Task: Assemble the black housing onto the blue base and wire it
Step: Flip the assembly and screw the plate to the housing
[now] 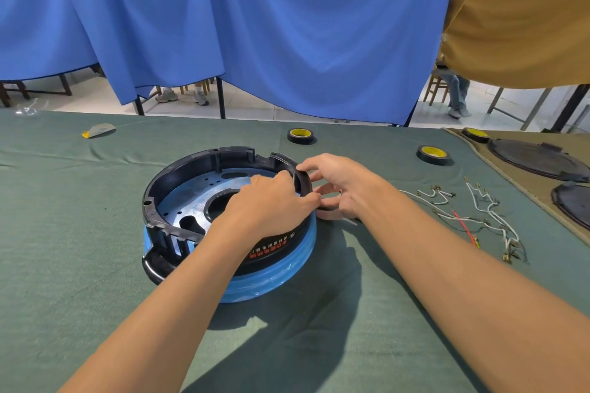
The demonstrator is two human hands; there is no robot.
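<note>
Head view: behind the black housing point(191, 166) hangs a blue curtain point(255, 25), and beneath it spreads the green table cloth point(95, 233). The housing sits on the blue base point(287, 265), open side up. Both hands meet at the housing's far right rim. The left hand point(271, 204) curls over the rim from inside and grips the wall. The right hand point(344, 185) clasps the same stretch from outside, forefinger on top. A thin pale strand shows between them; I cannot tell what it is. Right of the housing lie dark lids point(536, 159), nearer it loose wires point(485, 210). Beyond the housing sit tape rolls point(301, 136).
</note>
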